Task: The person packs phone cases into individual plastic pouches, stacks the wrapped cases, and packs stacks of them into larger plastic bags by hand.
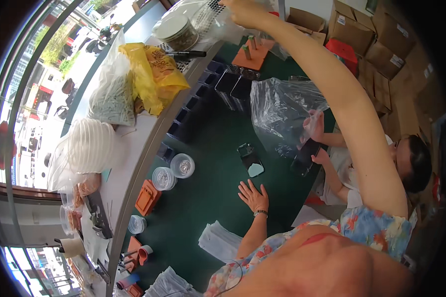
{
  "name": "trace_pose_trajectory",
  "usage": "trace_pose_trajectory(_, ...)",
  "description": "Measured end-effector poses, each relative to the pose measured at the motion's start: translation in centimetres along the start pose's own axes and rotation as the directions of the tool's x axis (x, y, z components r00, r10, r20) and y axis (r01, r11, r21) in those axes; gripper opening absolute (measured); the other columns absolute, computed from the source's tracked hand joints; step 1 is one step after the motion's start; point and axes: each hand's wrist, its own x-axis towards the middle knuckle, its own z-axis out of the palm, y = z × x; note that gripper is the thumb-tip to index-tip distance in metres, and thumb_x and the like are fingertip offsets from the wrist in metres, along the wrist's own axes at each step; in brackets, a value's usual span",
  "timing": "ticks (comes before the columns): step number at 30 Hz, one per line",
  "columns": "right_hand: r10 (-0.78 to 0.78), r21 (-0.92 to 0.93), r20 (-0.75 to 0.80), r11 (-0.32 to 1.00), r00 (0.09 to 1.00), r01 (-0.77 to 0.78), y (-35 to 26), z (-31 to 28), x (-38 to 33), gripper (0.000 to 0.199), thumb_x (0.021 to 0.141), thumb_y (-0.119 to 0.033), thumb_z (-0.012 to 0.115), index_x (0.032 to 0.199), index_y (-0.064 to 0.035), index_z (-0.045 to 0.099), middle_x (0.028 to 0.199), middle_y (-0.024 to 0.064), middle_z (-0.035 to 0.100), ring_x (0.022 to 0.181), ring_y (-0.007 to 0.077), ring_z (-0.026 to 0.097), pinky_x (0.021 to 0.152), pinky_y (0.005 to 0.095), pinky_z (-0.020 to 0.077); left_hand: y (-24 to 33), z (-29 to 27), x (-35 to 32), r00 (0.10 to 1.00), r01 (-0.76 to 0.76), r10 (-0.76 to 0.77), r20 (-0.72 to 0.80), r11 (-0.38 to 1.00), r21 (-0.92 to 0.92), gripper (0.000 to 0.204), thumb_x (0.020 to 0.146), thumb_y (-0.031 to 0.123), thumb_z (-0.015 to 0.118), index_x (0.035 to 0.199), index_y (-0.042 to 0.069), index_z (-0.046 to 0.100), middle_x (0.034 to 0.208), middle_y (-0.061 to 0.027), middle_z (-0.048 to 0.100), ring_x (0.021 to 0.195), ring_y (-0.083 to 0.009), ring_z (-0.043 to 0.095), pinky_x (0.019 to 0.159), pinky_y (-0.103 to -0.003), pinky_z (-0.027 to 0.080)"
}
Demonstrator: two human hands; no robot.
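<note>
My left hand (253,195) lies flat on the green table (208,198), fingers spread, holding nothing; a watch sits on its wrist. A dark phone (250,160) lies just beyond its fingertips. My right arm stretches far up and across the table. My right hand (243,12) is closed on crumpled clear plastic (218,22) at the back of the white shelf, beside a round lidded tub (177,30). Below that hand stands an orange tray (252,55) with small upright pieces.
A co-worker at the right holds a large clear bag (282,109) and a dark flat object (305,156). The white shelf (129,148) carries a yellow bag (153,74), a filled clear bag (113,96) and stacked clear bowls (90,146). Lidded cups (182,165), an orange block (147,197) and a white bag stack (220,241) lie nearby.
</note>
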Motion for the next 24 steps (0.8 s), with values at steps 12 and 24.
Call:
trace_pose_trajectory(12,0.194,0.211,-0.213,0.966,0.957,-0.149,4.5,-2.3,-0.4,0.040,0.079,-0.040,0.056,0.099,-0.0050,0.051,0.087,0.0175,0.062,0.078,0.0317,0.061,0.072,0.0394,0.0499,0.0,0.6,0.0,1.000,0.003,-0.003,-0.006,1.000,-0.005,0.063,0.094,0.044,0.047,0.145,0.007,0.037,0.155,-0.0202,0.022,0.145,-0.0361,0.015,0.116,-0.052,0.010)
trace_pose_trajectory(24,0.537,0.995,-0.024,0.097,0.843,-0.033,6.0,-5.6,-7.2,0.019,0.082,-0.023,0.051,0.082,-0.0037,0.049,0.079,0.0162,0.058,0.073,0.0314,0.057,0.069,0.0373,0.0479,-0.3,0.6,-0.1,0.999,-0.002,0.002,-0.038,1.000,-0.006,0.063,0.094,0.044,0.047,0.144,0.007,0.038,0.154,-0.0204,0.023,0.145,-0.0362,0.016,0.116,-0.052,0.010)
